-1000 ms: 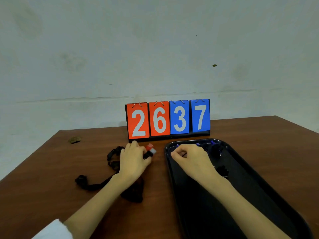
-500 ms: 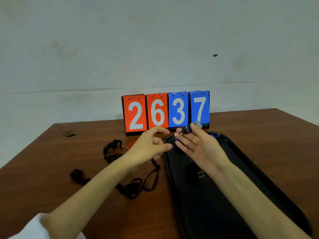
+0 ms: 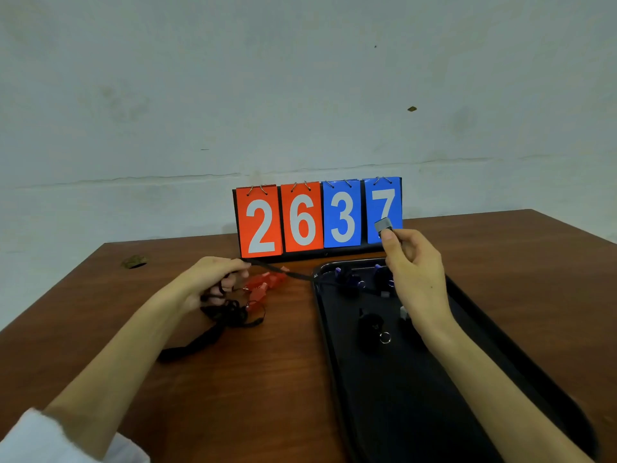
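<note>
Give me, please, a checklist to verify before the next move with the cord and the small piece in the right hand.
1. Right hand pinches the grey-tipped piece: ok.
2. Left hand holds the black cord: ok.
3. Black cord joined to that piece: cannot tell.
4. Black cord clear of the red pieces: not ok, it crosses them.
5. Cord heap by the left hand sorted out: not ok, tangled.
6. Tray flat on the table: ok.
</note>
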`<state>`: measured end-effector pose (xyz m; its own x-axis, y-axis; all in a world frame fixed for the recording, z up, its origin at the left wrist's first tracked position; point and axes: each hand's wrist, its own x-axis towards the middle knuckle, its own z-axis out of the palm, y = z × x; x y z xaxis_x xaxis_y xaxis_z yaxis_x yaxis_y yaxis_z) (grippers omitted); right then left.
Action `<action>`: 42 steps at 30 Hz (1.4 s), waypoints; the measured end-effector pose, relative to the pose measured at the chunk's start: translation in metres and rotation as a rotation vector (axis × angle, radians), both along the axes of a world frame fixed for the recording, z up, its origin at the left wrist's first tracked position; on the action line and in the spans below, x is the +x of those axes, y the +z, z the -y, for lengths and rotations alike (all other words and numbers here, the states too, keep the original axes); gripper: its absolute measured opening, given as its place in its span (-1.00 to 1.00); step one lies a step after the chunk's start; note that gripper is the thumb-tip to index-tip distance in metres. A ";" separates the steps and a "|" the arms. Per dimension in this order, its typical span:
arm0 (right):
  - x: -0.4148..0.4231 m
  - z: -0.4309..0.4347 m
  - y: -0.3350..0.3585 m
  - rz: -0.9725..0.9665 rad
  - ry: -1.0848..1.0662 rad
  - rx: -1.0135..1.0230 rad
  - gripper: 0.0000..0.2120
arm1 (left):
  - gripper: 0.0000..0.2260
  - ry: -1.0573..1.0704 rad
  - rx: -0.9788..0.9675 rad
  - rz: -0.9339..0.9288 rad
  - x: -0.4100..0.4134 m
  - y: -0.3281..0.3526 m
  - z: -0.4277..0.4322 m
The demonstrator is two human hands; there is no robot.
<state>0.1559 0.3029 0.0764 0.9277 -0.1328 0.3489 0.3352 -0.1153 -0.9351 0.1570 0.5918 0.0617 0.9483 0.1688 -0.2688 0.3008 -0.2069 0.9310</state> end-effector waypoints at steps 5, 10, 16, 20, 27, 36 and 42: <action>0.001 -0.002 0.000 -0.018 0.055 -0.006 -0.77 | -0.83 -0.118 0.539 -0.088 -0.001 0.001 0.009; -0.004 -0.011 -0.001 -0.141 0.335 0.094 -0.85 | -0.75 -0.302 0.659 -0.139 -0.005 0.008 0.026; -0.010 -0.017 -0.001 -0.103 0.367 0.100 -0.75 | -0.84 -0.159 0.360 0.311 -0.012 0.027 0.098; -0.009 -0.013 -0.001 -0.065 0.282 0.153 -0.86 | -0.79 -0.057 0.689 0.498 -0.005 0.021 0.142; -0.004 -0.007 -0.001 -0.099 0.208 0.257 -0.81 | -0.75 -0.284 -0.344 0.245 -0.021 0.020 0.158; 0.000 -0.009 -0.007 -0.226 0.270 0.098 -0.74 | -0.79 -0.557 0.095 0.050 -0.027 0.032 0.103; -0.003 -0.009 -0.010 -0.178 0.387 -0.285 -0.73 | -0.87 -0.554 0.589 0.221 -0.032 0.050 0.087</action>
<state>0.1532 0.3119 0.0667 0.9384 0.3095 0.1535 0.2422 -0.2725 -0.9312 0.1246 0.5050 0.1122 0.9559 -0.2826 -0.0805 -0.1647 -0.7422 0.6496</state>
